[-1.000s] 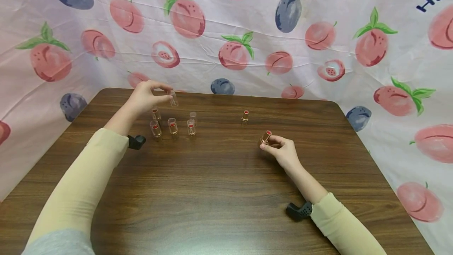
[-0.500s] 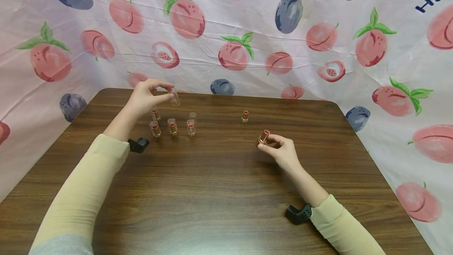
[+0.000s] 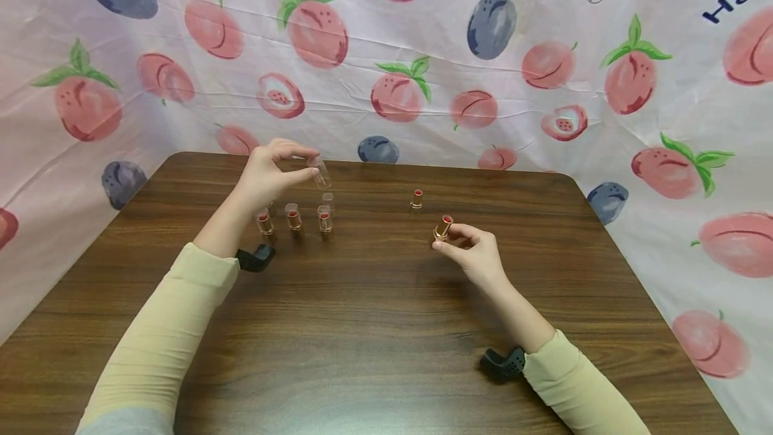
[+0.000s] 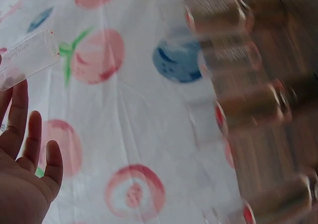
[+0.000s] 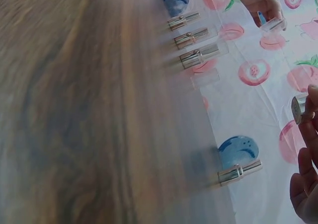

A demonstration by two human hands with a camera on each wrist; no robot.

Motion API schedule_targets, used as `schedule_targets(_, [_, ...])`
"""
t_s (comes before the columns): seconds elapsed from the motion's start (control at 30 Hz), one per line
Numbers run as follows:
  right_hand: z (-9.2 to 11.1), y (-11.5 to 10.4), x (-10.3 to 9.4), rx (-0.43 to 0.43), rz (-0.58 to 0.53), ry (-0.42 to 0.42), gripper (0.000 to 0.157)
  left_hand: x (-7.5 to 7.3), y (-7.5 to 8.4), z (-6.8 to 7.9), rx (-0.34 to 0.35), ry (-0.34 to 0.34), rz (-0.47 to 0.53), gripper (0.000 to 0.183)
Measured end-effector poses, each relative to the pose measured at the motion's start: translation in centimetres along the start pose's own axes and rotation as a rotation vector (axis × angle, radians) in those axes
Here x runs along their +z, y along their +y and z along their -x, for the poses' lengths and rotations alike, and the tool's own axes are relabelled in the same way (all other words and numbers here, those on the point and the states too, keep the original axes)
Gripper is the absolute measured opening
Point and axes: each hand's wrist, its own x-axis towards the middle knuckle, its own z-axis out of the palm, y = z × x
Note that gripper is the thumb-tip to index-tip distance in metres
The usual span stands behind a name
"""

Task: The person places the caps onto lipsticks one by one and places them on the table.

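My left hand [image 3: 268,173] pinches a clear lipstick cap [image 3: 321,173] above the back left of the table; the left wrist view shows this cap [image 4: 35,57] tilted at the fingertips. Between thumb and fingers of my right hand [image 3: 480,257] is a gold lipstick [image 3: 443,227], uncapped with its red tip up. Just beyond it, a second uncapped lipstick [image 3: 417,199] stands upright. A loose clear cap [image 3: 327,199] stands below the held cap. In front, a row of lipsticks [image 3: 294,217] wears clear caps; another behind the left hand is mostly hidden.
Everything stands on a dark wooden table [image 3: 362,327] with rounded far corners. A white cloth [image 3: 435,25] printed with peaches hangs right behind it and along the sides. Black wrist cameras [image 3: 504,362] jut out below both forearms.
My left hand has carried the clear cap to the right, now above the loose cap. My right hand has shifted slightly left with the lipstick. The standing lipsticks stay put.
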Motion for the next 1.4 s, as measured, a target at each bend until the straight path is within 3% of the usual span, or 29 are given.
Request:
schedule_targets(0.27, [0.7,-4.7,0.8,-0.067,-0.018,-0.010,0.026,1.4,2.4,0.3,0.089,0.017,0.068,0.026])
schedule_targets(0.37, [0.7,-5.2,1.2,-0.082,-0.019,-0.002,0.026,1.7,4.2,0.7,0.122,0.024,0.097,0.025])
schedule_targets(0.5, [0.1,-4.3,1.7,-0.106,-0.019,0.007,0.026,2.0,6.7,1.3,0.132,0.036,0.120,0.023])
schedule_targets(0.67, [-0.6,-2.6,2.2,-0.123,-0.026,0.034,0.026,2.7,7.7,1.5,0.180,0.062,0.150,0.022])
schedule_targets(0.83, [-0.6,-2.3,2.7,-0.141,-0.043,0.042,0.026,3.4,8.1,1.7,0.241,0.084,0.194,0.022])
schedule_targets(1.07, [-0.1,-3.4,3.6,-0.124,-0.042,0.020,0.025,4.7,6.2,1.0,0.336,0.082,0.248,0.025])
schedule_targets(1.4, [-0.4,-2.2,5.1,-0.146,-0.055,0.004,0.024,6.3,6.9,1.1,0.364,0.044,0.290,0.025])
